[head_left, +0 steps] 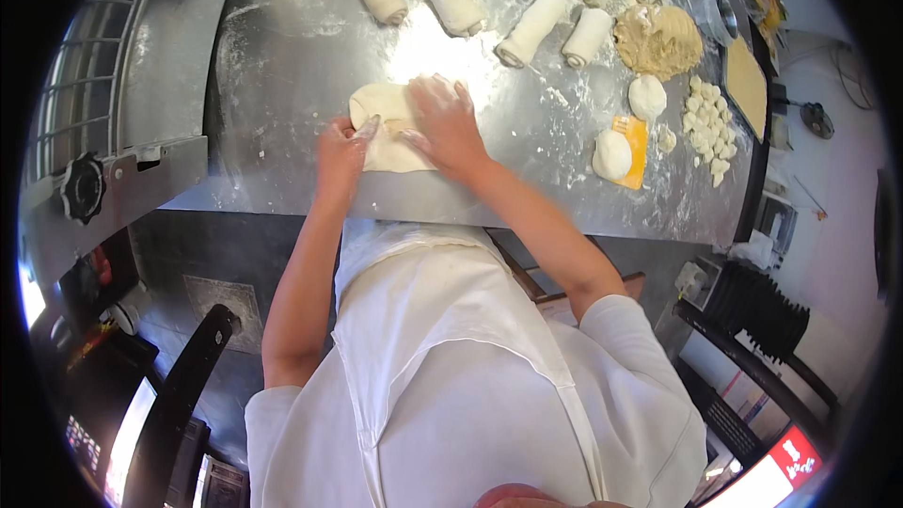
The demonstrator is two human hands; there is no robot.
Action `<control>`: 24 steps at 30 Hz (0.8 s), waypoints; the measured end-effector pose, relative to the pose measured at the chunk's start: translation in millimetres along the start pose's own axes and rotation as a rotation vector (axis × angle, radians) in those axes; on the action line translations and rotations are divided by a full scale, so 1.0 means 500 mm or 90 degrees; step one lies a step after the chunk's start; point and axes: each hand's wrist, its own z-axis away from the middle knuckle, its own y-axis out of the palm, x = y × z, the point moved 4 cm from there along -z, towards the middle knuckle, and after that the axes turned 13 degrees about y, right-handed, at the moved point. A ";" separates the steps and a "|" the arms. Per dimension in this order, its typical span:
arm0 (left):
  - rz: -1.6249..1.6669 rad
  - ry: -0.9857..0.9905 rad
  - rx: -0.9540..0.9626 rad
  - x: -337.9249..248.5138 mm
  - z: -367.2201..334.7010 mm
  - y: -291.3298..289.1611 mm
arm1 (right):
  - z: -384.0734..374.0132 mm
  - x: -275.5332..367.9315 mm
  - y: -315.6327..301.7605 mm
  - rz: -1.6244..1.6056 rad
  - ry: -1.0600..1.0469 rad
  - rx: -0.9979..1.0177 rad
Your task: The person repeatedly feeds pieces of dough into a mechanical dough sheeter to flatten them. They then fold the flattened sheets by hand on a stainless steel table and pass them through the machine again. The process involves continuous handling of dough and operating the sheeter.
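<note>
A flattened piece of pale dough lies near the front edge of the steel worktop, its far part folded over. At its left edge is my left hand, the thumb lying on top and the fingers curled at the side, so the hand grips that edge. Across the right part of the dough my right hand lies with its fingers stretched out and the thumb spread toward the middle. Flour whitens the fingertips of both hands. The right palm hides part of the dough beneath it.
Several rolled dough pieces lie along the back. To the right are a tan dough mass, a dough ball, another ball on an orange scraper, and small dough lumps. A metal machine borders the left.
</note>
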 end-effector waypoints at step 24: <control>0.369 0.052 -0.040 -0.174 0.103 0.177 | -0.465 -0.625 -0.390 -0.261 0.243 -0.390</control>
